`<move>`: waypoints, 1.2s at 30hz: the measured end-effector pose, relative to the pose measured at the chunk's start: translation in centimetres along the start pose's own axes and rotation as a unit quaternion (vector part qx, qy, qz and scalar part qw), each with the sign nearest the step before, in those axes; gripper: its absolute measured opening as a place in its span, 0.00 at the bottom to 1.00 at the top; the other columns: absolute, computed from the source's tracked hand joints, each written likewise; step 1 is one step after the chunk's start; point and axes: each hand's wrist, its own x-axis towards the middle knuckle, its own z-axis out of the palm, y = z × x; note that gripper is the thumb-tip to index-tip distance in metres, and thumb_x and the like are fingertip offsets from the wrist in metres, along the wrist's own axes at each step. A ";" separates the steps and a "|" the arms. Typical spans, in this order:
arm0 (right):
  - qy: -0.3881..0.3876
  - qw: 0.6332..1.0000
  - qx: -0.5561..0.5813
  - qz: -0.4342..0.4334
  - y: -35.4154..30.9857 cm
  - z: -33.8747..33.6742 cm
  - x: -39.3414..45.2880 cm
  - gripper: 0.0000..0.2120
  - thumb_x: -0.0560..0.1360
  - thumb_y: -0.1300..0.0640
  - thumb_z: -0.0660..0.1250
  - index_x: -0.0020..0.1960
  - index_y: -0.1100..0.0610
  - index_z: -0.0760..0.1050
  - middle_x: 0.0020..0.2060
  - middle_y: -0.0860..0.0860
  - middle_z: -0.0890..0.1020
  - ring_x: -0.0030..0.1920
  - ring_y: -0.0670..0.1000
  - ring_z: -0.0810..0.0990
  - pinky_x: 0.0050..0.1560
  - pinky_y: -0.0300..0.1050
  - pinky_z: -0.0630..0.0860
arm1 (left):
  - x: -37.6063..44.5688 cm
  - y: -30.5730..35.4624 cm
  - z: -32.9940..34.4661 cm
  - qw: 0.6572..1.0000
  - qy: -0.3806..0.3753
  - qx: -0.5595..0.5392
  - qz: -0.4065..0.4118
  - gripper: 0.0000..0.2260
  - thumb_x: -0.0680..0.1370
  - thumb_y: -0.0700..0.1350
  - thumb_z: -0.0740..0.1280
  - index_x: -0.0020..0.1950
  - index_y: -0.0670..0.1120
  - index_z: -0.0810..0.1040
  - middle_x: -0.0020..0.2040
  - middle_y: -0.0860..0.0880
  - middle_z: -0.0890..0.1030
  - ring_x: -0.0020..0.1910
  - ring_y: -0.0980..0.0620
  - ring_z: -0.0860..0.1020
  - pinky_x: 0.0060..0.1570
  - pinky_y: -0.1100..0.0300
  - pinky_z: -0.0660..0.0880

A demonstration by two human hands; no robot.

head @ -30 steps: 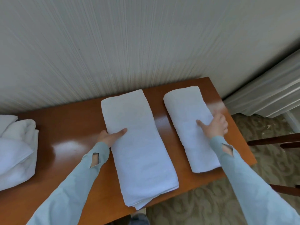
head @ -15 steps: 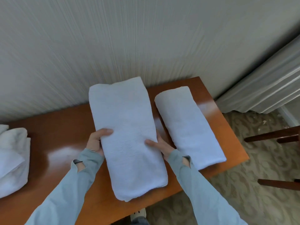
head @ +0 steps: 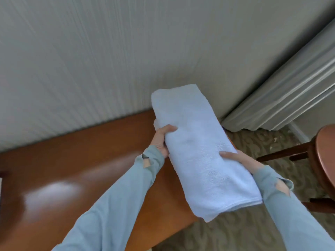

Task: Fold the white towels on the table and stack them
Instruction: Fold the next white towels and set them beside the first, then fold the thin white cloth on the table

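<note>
A long folded white towel (head: 201, 149) is held in both my hands over the right end of the brown wooden table (head: 76, 171). My left hand (head: 161, 140) grips its left edge, thumb on top. At its right edge, my right hand (head: 241, 161) has its thumb across the top. The towel hides the second folded towel that lay at the table's right end; only a small white bit (head: 156, 123) shows behind my left hand. Whether the held towel rests on that one I cannot tell.
A ribbed pale wall (head: 90, 60) runs behind the table. A grey curtain (head: 282, 95) hangs at the right. A wooden chair (head: 322, 160) stands on the patterned carpet (head: 253, 232) to the right of the table.
Both hands took hold of the wide folded towel, lifted it off the table and carried it right, over the narrower folded towel. The view swung right, so the towel pile at the left left the frame.
</note>
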 end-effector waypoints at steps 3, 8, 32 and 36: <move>0.118 0.977 -0.171 0.046 2.0 -1.4 2.5 0.44 0.53 0.31 0.75 0.62 0.54 0.75 0.54 0.51 0.83 0.53 0.55 0.82 0.58 0.50 0.75 | 2.8 -3.0 -1.0 0.993 0.085 0.080 -0.013 0.35 0.61 0.36 0.71 0.68 0.49 0.70 0.60 0.47 0.79 0.57 0.44 0.77 0.60 0.47 0.75; 0.189 0.933 -0.308 -0.001 4.0 -1.7 4.8 0.26 0.72 0.38 0.64 0.65 0.50 0.71 0.62 0.49 0.77 0.60 0.53 0.76 0.62 0.50 0.71 | 3.3 -4.0 -0.7 0.978 0.140 0.149 0.040 0.28 0.70 0.34 0.67 0.68 0.51 0.69 0.58 0.50 0.77 0.55 0.47 0.76 0.56 0.54 0.75; -0.030 0.897 -0.402 -0.181 -0.5 43.5 3.9 0.10 0.74 0.64 0.63 0.52 0.58 0.80 0.52 0.53 0.83 0.53 0.49 0.78 0.47 0.30 0.65 | -21.2 10.2 -24.3 0.869 0.364 0.328 0.069 0.10 0.74 0.37 0.67 0.55 0.42 0.79 0.45 0.46 0.79 0.36 0.51 0.78 0.51 0.59 0.76; -0.077 0.870 -0.445 -0.197 -0.6 52.6 2.8 0.11 0.74 0.63 0.62 0.53 0.57 0.80 0.55 0.53 0.81 0.58 0.51 0.78 0.49 0.32 0.67 | -28.1 15.2 -32.1 0.850 0.440 0.271 0.104 0.11 0.76 0.37 0.64 0.57 0.43 0.78 0.46 0.44 0.81 0.39 0.50 0.78 0.46 0.60 0.74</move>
